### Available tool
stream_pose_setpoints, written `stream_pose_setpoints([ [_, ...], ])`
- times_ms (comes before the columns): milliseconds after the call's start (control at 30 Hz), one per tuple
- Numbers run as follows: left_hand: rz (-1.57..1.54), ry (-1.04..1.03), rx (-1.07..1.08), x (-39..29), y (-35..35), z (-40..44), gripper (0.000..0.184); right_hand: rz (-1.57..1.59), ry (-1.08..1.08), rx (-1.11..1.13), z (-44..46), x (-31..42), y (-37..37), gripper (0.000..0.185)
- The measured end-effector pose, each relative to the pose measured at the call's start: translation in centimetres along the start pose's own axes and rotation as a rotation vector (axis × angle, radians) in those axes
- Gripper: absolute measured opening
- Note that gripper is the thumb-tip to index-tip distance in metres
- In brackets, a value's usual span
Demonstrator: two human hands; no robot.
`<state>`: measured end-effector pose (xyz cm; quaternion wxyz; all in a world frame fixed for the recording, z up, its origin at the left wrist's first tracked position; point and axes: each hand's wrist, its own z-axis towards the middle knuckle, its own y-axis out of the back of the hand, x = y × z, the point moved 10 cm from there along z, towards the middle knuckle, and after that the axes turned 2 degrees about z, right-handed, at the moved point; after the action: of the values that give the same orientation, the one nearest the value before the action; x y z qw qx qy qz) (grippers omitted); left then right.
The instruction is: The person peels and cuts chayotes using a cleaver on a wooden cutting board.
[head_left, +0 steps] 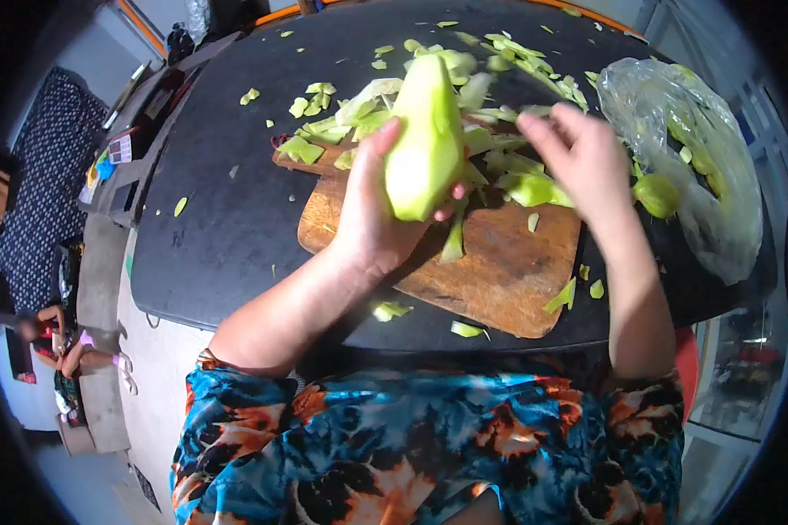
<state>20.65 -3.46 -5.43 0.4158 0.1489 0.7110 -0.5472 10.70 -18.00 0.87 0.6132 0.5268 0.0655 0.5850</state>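
Note:
My left hand (376, 206) is wrapped round a large peeled, pale-green, pear-shaped fruit (425, 144), its narrow end pointing up and away from me. The fruit is held above a wooden cutting board (508, 262) with a handle at its far left. To the right, my right hand (582, 157) is closed, thumb and fingers together, a little above the board's right side. Whatever those fingers hold is blurred, and I cannot make it out. Green peelings (534, 190) lie heaped on the far part of the board, partly hidden behind the fruit.
The black table (210, 236) is strewn with more peel scraps. A clear plastic bag (722, 210) with green produce lies at the right, a round green fruit (657, 195) by its near-left edge. Off at the far left, another person (61, 346) sits beyond the table.

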Motion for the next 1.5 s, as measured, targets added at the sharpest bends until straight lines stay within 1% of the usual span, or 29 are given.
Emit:
stream_pose_setpoints([
  [33, 0.031, -0.011, 0.044, 0.0, -0.6, -0.2, 0.051, -0.018, -0.04, -0.042, 0.9, -2.1, 0.5, 0.052],
  [67, -0.007, -0.006, 0.005, 0.0, -0.3, -0.2, 0.051, -0.038, -0.077, -0.087, 1.3, -2.9, 1.2, 0.053],
  [100, -0.047, -0.005, -0.034, -0.1, 0.0, -0.1, 0.051, 0.024, -0.077, -0.115, 1.3, -3.1, 1.8, 0.048],
  [133, -0.09, -0.007, -0.076, -0.2, 0.4, -0.1, 0.051, 0.114, -0.024, -0.11, 1.1, -2.4, 1.9, 0.046],
  [167, -0.12, -0.017, -0.038, -0.5, 0.6, 0.1, 0.049, 0.206, 0.032, -0.101, 0.4, -0.6, 2.0, 0.044],
  [200, -0.138, -0.013, -0.104, -0.5, 1.5, 0.3, 0.05, 0.301, 0.087, -0.087, -0.5, 1.3, 1.9, 0.042],
  [233, -0.156, -0.006, -0.172, -0.5, 2.5, 0.4, 0.051, 0.386, 0.125, -0.023, -1.5, 3.1, 1.3, 0.037],
  [267, -0.175, 0.003, -0.241, -0.4, 3.4, 0.4, 0.053, 0.374, 0.26, -0.033, -2.6, 5.0, 0.7, 0.04],
  [300, -0.086, -0.111, -0.435, -1.2, 4.8, -0.1, 0.055, 0.287, 0.369, 0.021, -3.8, 7.1, 0.1, 0.042],
  [400, -0.16, 0.119, -0.138, 0.0, 3.1, 0.1, 0.065, 0.089, 0.63, 0.102, -6.8, 11.3, -1.7, 0.047],
  [433, -0.287, 0.189, -0.126, 0.7, 2.9, -0.2, 0.066, 0.072, 0.654, 0.118, -7.4, 11.5, -2.5, 0.046],
  [533, -0.314, 0.179, -0.053, 0.9, 2.7, 0.6, 0.064, 0.058, 0.667, 0.118, -7.9, 11.5, -3.2, 0.047],
  [633, -0.323, 0.173, -0.164, 1.0, 2.9, 0.3, 0.062, 0.044, 0.653, 0.126, -7.7, 11.3, -3.4, 0.046],
  [733, -0.334, 0.221, -0.106, 1.2, 3.1, 0.3, 0.061, 0.019, 0.652, 0.107, -7.7, 11.2, -3.3, 0.046],
  [833, -0.259, 0.088, -0.169, 0.2, 2.9, 0.6, 0.061, 0.019, 0.641, 0.058, -7.4, 11.0, -2.9, 0.046],
  [933, -0.288, 0.048, -0.139, -0.3, 2.6, 0.5, 0.061, -0.05, 0.599, 0.032, -6.3, 9.9, -2.5, 0.046],
  [967, -0.188, -0.024, -0.25, -0.9, 3.2, 0.2, 0.057, -0.045, 0.602, 0.0, -5.9, 9.6, -2.3, 0.046],
  [1000, -0.145, -0.044, -0.291, -1.0, 3.4, 0.0, 0.055, -0.059, 0.552, -0.007, -5.4, 9.1, -2.0, 0.047],
  [1067, -0.058, -0.087, -0.371, -1.5, 3.8, -0.4, 0.052, -0.063, 0.381, -0.06, -3.7, 6.8, -1.1, 0.048],
  [1100, -0.109, -0.064, -0.286, -1.0, 3.2, -0.1, 0.046, -0.018, 0.235, -0.068, -2.4, 4.6, -0.6, 0.05],
  [1133, -0.097, -0.063, -0.243, -0.9, 2.9, 0.0, 0.047, 0.028, 0.089, -0.076, -1.3, 2.2, -0.2, 0.051],
  [1200, -0.105, -0.076, -0.078, -1.0, 2.0, 0.3, 0.048, 0.058, -0.033, -0.124, 0.0, -0.7, 1.1, 0.052],
  [1233, -0.12, -0.047, -0.134, -0.8, 2.2, 0.2, 0.049, 0.096, -0.087, -0.09, 0.3, -1.7, 1.1, 0.048],
  [1300, -0.147, 0.001, -0.245, -0.7, 2.5, -0.1, 0.051, 0.265, 0.01, -0.06, 0.0, -0.6, 0.4, 0.045],
  [1333, -0.195, 0.017, -0.211, -0.5, 2.6, 0.1, 0.05, 0.352, 0.059, -0.041, -0.4, 0.2, 0.0, 0.043],
  [1367, -0.243, 0.035, -0.179, -0.3, 3.2, 0.4, 0.05, 0.332, 0.112, 0.024, -1.0, 1.6, -0.4, 0.041],
  [1400, -0.291, 0.054, -0.146, -0.1, 3.3, 0.6, 0.05, 0.413, 0.147, 0.096, -1.8, 3.0, -1.2, 0.041],
  [1467, -0.328, -0.014, -0.211, -0.2, 3.6, 0.6, 0.05, 0.37, 0.377, 0.133, -3.3, 6.6, -1.3, 0.036],
  [1500, -0.346, -0.048, -0.243, -0.3, 3.8, 0.6, 0.051, 0.303, 0.525, 0.086, -4.1, 8.4, -0.9, 0.038],
])
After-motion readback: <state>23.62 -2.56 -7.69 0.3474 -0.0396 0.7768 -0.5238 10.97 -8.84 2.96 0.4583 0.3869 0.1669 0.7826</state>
